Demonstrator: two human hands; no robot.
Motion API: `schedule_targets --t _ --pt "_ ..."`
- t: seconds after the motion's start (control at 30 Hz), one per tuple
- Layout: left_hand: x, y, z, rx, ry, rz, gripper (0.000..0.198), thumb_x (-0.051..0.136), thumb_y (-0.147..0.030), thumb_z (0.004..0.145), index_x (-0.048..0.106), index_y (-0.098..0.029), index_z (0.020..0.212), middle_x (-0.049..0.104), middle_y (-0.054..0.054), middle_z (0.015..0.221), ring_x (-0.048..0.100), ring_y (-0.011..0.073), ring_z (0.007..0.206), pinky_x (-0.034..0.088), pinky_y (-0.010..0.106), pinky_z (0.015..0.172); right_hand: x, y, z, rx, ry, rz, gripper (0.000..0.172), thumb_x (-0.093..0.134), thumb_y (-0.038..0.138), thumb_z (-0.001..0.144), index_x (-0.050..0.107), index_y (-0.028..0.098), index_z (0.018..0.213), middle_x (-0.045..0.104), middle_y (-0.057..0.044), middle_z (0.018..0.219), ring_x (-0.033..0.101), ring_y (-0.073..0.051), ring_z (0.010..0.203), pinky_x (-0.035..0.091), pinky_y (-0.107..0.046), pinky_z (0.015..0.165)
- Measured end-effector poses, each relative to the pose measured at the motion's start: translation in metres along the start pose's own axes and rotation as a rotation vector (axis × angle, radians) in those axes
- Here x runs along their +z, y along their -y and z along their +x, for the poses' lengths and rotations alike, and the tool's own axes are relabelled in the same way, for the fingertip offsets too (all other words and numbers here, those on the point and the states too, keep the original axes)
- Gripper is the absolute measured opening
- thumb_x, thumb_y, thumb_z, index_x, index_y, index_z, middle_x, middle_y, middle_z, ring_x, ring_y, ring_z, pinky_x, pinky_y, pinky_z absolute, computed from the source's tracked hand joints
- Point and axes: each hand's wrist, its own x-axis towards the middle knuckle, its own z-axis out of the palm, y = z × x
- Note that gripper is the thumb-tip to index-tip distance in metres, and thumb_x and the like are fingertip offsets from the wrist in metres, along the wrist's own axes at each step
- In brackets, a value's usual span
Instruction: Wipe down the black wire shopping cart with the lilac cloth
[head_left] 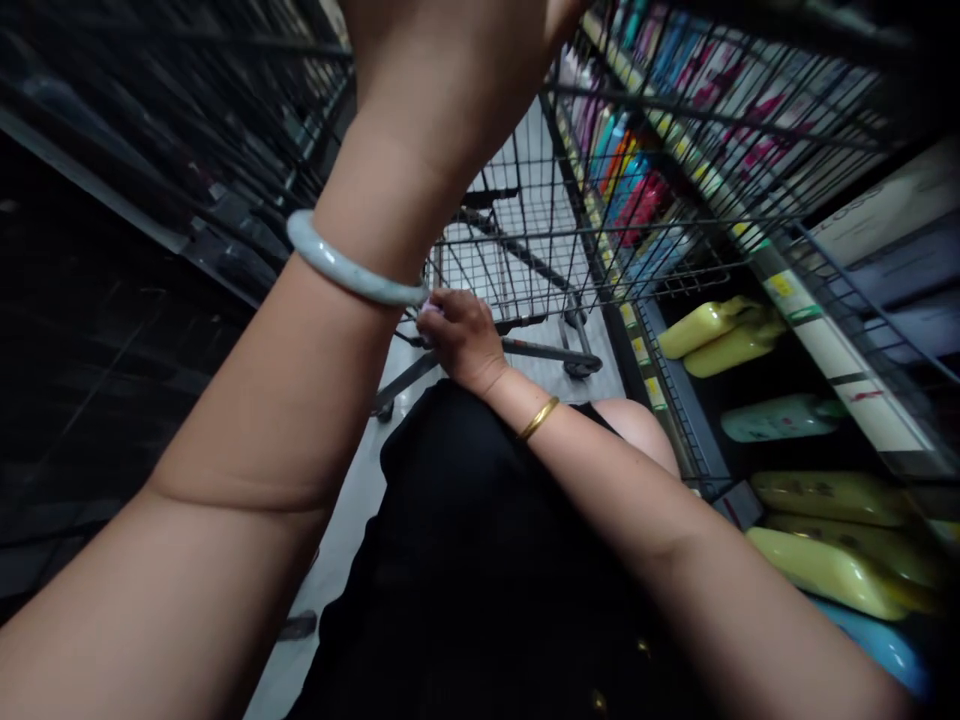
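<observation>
My left hand (454, 70) is raised close to the camera at the top. Its fingers run out of the picture, so what they do is hidden. A pale green-white bangle (352, 275) circles that wrist. Lower down, my right hand (466, 335) is closed in front of my black clothing (480, 540). A small pale lilac bit (429, 308) shows at its curled fingers; what it belongs to I cannot make out. A gold bangle (538, 419) is on the right wrist. Just beyond both hands stands a dark wire shopping cart (551, 350).
Shelves with price labels (784, 285) line the right side. They hold yellow bottles (709, 328), a pale green bottle (780, 418) and colourful packs (637, 205). Dark, blurred shelving (150, 200) stands on the left. Light floor tiles (349, 520) show beneath the cart.
</observation>
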Motion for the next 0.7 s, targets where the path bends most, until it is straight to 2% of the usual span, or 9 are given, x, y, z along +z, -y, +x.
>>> schedule_targets --t 0.07,0.13,0.2,0.3,0.47,0.53,0.63,0.7 --pt "-0.005 -0.002 -0.002 -0.022 -0.107 0.091 0.119 -0.006 -0.091 0.082 0.044 -0.013 0.157 0.046 0.015 0.154 0.034 0.0483 0.151 0.025 0.059 0.106 -0.001 0.002 0.004 -0.036 -0.006 -0.034 0.027 0.050 0.024 0.106 0.076 0.031 0.103 0.070 -0.003 0.119 0.056 -0.020 0.106 0.042 -0.034 0.085" --pt "-0.007 -0.001 -0.002 -0.005 -0.130 0.151 0.102 0.008 -0.085 0.095 0.066 -0.007 0.128 0.065 0.019 0.126 0.058 0.0452 0.129 0.034 0.054 0.093 -0.006 0.004 0.015 -0.067 -0.049 -0.048 0.025 0.052 0.024 0.106 0.076 0.032 0.104 0.070 -0.002 0.120 0.056 -0.020 0.107 0.043 -0.034 0.086" --pt "-0.007 0.001 -0.002 0.004 -0.166 0.184 0.092 0.015 -0.081 0.099 0.071 -0.010 0.112 0.070 0.019 0.108 0.066 0.0421 0.112 0.031 0.048 0.079 -0.013 0.005 0.029 -0.124 -0.128 -0.059 0.023 0.053 0.026 0.105 0.074 0.036 0.110 0.068 -0.002 0.124 0.055 -0.021 0.114 0.045 -0.036 0.093" --pt "-0.006 0.002 -0.003 0.001 -0.210 0.202 0.087 0.019 -0.083 0.097 0.073 -0.015 0.109 0.073 0.018 0.104 0.068 0.0390 0.103 0.021 0.044 0.070 -0.021 -0.001 0.042 -0.189 -0.190 -0.094 0.025 0.054 0.026 0.105 0.070 0.039 0.119 0.067 -0.003 0.128 0.052 -0.023 0.122 0.044 -0.040 0.103" --pt "-0.005 0.001 -0.003 -0.037 -0.214 0.204 0.084 0.022 -0.083 0.096 0.076 -0.019 0.105 0.075 0.017 0.099 0.066 0.0328 0.092 0.016 0.042 0.069 -0.007 -0.013 0.026 -0.212 -0.066 -0.153 0.024 0.052 0.022 0.105 0.070 0.036 0.111 0.069 0.000 0.130 0.055 -0.021 0.119 0.043 -0.041 0.101" --pt "-0.005 0.001 -0.002 -0.039 -0.219 0.210 0.086 0.021 -0.084 0.095 0.077 -0.020 0.102 0.075 0.016 0.095 0.064 0.0318 0.088 0.017 0.042 0.068 -0.009 -0.013 0.022 -0.200 -0.040 -0.154 0.024 0.052 0.022 0.105 0.071 0.036 0.110 0.069 0.000 0.130 0.056 -0.020 0.117 0.043 -0.040 0.099" --pt "-0.005 0.001 -0.002 -0.025 -0.245 0.230 0.091 0.017 -0.087 0.092 0.076 -0.019 0.101 0.074 0.016 0.094 0.065 0.0346 0.087 0.016 0.041 0.067 -0.032 -0.012 0.028 -0.125 -0.113 -0.169 0.025 0.050 0.025 0.107 0.072 0.034 0.114 0.068 -0.004 0.132 0.054 -0.022 0.119 0.043 -0.039 0.096" --pt "-0.004 0.001 -0.002 -0.015 -0.264 0.235 0.093 0.015 -0.088 0.091 0.076 -0.018 0.099 0.074 0.017 0.093 0.065 0.0353 0.087 0.016 0.041 0.067 -0.050 -0.015 0.033 -0.076 -0.176 -0.183 0.028 0.047 0.027 0.108 0.071 0.034 0.119 0.067 -0.005 0.133 0.053 -0.023 0.122 0.042 -0.040 0.100"
